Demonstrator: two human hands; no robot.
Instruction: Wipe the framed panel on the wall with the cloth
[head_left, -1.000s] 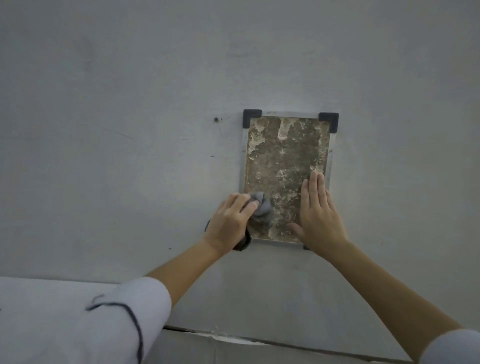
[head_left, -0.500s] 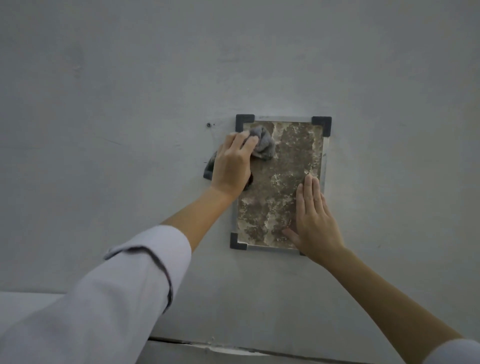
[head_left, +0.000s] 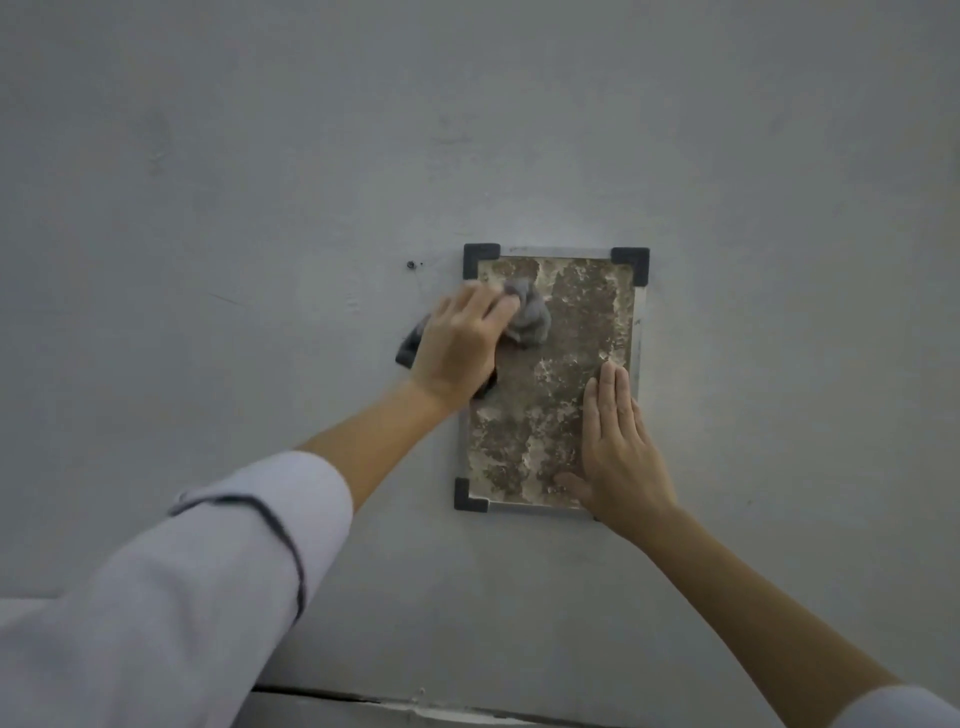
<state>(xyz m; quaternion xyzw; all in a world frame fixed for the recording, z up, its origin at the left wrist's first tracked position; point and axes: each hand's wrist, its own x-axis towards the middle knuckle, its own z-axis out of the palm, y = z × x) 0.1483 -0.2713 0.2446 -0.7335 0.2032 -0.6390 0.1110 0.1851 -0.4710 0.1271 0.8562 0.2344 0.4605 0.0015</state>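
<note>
Grips bunched grey cloth (head_left: 529, 318) in left hand (head_left: 460, 345), fingers curled round it, fingertips blurred. Presses cloth against upper left part of framed panel (head_left: 576, 332), a little under top edge and near left edge. Shows dark strip (head_left: 410, 344) poking out on far side of left hand, over bare wall (head_left: 260, 208) left of frame; cannot tell whether part of same cloth.

Lays right hand (head_left: 618, 452) flat on lower right of panel, fingers straight and close together pointing up, thumb spread toward middle, holding nothing. Hides bottom right corner of frame under heel of that hand.

Hangs upright on grey wall, taller than wide, with thin pale frame. Carries black corner caps at top left (head_left: 480, 257), top right (head_left: 631, 264) and bottom left (head_left: 467, 496). Looks mottled brown all over, with pale flaky patches down middle and along right side.

Marks wall with small dark spot (head_left: 410, 264) just left of top left cap. Reaches in from bottom left in white sleeve (head_left: 208, 571) with dark trim line, pushed up off forearm; second white sleeve (head_left: 904, 706) just visible at bottom right corner. Ends wall at bottom with dark seam (head_left: 322, 693) above a paler ledge
</note>
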